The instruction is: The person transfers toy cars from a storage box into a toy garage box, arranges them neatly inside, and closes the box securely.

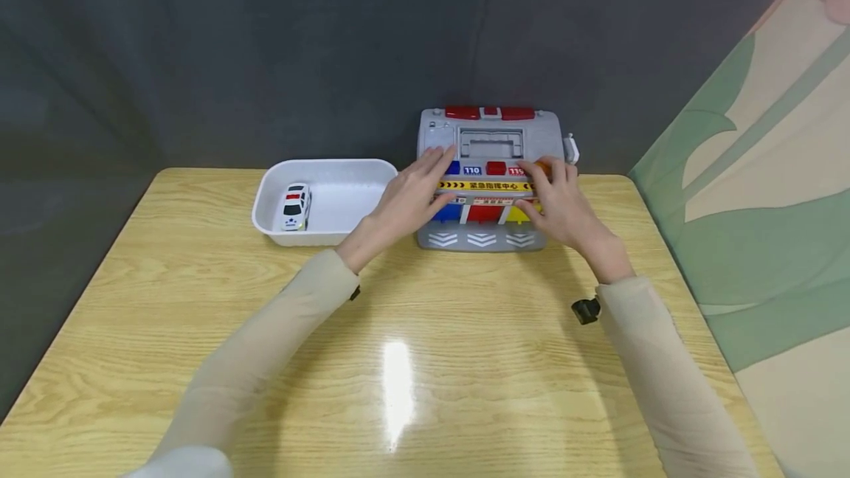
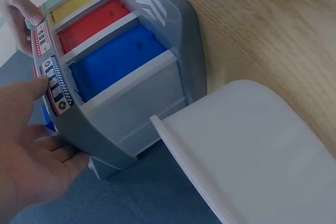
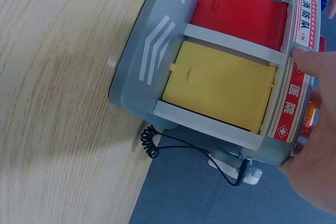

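A grey toy garage [image 1: 491, 150] with red lights on top stands at the back of the table. Its front has a blue door [image 2: 118, 61], a red door [image 3: 239, 17] and a yellow door [image 3: 220, 85], all closed. My left hand [image 1: 410, 189] holds its left upper edge, thumb at the front label and fingers on the top. At the right end, my right hand [image 1: 564, 205] grips the same upper edge, its thumb beside the red hospital label [image 3: 290, 98]. The right fingers partly hide an orange button [image 3: 310, 115].
Left of the garage, a white plastic tub [image 1: 341, 205] contains a small white toy car [image 1: 294, 209]. A toy handset [image 3: 231, 169] with a coiled black cord [image 3: 149, 142] hangs on the garage's right side. A dark curtain [image 1: 332, 50] rises behind the table [image 1: 465, 360].
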The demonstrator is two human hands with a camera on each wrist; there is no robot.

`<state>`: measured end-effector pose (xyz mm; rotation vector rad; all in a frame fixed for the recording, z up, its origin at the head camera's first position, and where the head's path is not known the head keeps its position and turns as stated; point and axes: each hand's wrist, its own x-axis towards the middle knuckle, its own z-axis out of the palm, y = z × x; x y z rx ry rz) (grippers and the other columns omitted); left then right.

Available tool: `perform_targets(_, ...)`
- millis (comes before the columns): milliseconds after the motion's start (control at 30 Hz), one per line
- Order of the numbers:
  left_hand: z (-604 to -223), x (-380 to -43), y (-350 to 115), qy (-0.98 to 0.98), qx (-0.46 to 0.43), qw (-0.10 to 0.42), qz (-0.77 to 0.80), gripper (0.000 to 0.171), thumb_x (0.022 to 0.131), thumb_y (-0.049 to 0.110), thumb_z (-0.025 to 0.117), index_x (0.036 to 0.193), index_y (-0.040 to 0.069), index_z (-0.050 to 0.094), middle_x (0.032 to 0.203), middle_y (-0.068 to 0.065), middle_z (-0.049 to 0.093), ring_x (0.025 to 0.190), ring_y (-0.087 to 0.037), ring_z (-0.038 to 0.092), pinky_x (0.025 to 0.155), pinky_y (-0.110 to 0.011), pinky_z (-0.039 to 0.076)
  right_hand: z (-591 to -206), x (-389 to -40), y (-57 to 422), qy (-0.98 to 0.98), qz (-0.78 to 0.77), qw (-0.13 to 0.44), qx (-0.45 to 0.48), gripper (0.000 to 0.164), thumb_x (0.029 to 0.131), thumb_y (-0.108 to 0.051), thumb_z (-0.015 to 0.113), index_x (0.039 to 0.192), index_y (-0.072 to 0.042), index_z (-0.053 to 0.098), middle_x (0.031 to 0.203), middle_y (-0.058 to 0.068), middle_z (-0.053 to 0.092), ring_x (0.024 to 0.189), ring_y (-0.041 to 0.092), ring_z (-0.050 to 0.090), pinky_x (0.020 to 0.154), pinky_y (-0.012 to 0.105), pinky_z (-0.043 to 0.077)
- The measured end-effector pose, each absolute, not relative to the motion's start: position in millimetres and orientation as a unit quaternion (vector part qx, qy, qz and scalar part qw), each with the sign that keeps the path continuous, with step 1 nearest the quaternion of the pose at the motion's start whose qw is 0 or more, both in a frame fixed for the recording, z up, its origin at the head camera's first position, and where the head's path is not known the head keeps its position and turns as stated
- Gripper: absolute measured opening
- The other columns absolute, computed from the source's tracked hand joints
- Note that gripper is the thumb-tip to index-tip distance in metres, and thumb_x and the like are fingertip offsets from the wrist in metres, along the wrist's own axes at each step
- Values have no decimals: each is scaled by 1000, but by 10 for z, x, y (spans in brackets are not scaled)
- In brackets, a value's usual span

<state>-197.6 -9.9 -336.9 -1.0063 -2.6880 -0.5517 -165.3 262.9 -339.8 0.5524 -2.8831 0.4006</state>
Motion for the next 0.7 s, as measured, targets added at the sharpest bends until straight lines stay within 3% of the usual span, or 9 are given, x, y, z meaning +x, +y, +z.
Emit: perform_targets(700, -3420, -1984, -84, -916, -359, 123, -129, 62, 100, 38, 50, 150, 6, 32, 151, -19, 33, 141, -30, 27, 114, -35, 22, -3405, -1653, 2644, -972, 137, 79, 174, 62, 94, -21, 64, 145, -5, 33, 140, 27, 23, 126, 48, 19, 99, 60, 32)
